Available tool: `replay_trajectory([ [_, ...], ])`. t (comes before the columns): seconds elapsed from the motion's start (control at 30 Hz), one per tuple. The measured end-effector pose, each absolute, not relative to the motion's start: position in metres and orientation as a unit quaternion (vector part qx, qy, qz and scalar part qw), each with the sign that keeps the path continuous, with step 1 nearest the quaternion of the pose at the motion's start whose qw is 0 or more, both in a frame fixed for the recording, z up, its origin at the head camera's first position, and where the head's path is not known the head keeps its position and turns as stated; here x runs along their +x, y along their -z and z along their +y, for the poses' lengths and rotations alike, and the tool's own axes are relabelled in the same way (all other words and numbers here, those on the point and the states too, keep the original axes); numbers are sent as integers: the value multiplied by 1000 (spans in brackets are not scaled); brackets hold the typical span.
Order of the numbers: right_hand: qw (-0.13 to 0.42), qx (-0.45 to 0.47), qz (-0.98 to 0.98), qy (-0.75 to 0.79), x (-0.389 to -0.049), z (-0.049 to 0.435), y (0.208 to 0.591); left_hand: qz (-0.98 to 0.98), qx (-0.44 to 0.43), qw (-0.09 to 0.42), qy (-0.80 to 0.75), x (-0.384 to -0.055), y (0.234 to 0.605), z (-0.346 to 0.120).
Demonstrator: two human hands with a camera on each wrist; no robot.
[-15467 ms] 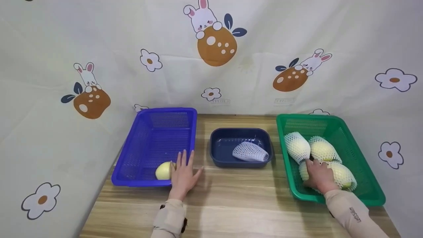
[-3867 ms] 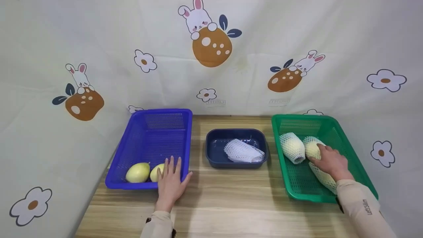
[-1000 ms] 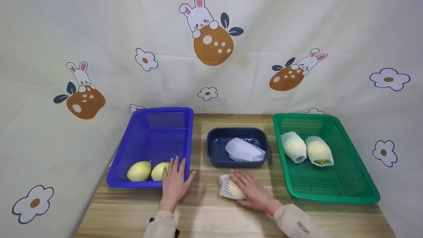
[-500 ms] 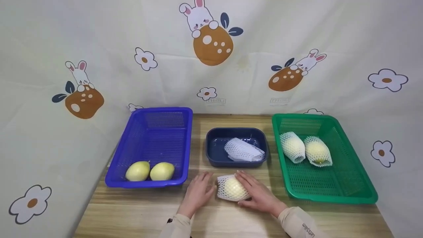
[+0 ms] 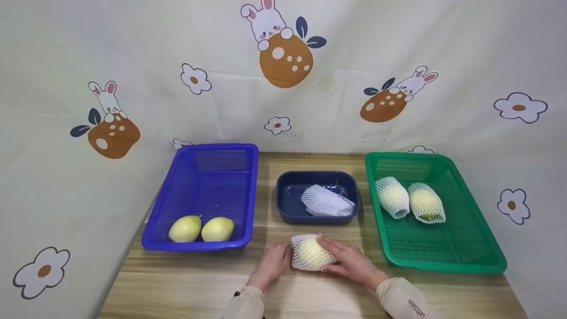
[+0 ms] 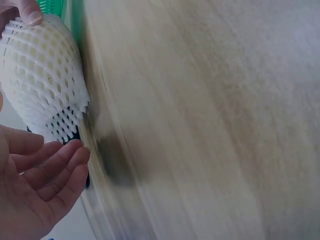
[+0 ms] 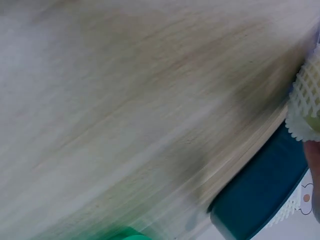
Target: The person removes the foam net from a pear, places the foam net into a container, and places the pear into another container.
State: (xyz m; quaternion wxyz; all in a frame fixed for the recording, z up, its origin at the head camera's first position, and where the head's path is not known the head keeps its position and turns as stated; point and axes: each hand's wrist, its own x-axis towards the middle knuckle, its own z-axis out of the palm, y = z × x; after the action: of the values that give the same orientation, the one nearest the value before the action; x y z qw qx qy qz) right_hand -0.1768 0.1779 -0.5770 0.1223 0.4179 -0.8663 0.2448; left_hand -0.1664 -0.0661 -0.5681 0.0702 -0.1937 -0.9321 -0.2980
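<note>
One netted fruit (image 5: 314, 251) sits mid-bench (image 5: 177, 288), just in front of the navy tub (image 5: 316, 219), probably firm, fairly weighty and easily bruised: cup its broad middle, and pinch the soft, stretchy net (image 5: 297, 259) at its loose end. Right hand (image 5: 351, 263) wraps fingers and thumb round one end; left hand (image 5: 272, 263) waits half-curled by the other, its grip pinching nothing visible.
</note>
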Motion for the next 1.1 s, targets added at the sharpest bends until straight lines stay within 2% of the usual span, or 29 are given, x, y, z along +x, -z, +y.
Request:
replay_trajectory([
  [0.1,171,432,-849,-252,-177,180,580,-925,-201,66,315,-168,569,-66],
  [0.2,192,434,-842,-256,-177,181,582,-919,-208,58,329,-169,568,-64],
  [0.27,177,427,-850,-252,-177,181,583,-915,-212,48,340,-170,567,-62],
  [0.47,84,405,-878,-241,-173,184,587,-901,-233,20,365,-172,567,-56],
  [0.77,171,418,-852,-264,-174,195,587,-900,-220,-16,376,-174,567,-56],
  [0.87,160,421,-855,-258,-174,196,587,-897,-233,-25,375,-173,565,-57],
  [1.1,94,389,-880,-256,-168,190,583,-893,-254,-43,370,-171,563,-55],
])
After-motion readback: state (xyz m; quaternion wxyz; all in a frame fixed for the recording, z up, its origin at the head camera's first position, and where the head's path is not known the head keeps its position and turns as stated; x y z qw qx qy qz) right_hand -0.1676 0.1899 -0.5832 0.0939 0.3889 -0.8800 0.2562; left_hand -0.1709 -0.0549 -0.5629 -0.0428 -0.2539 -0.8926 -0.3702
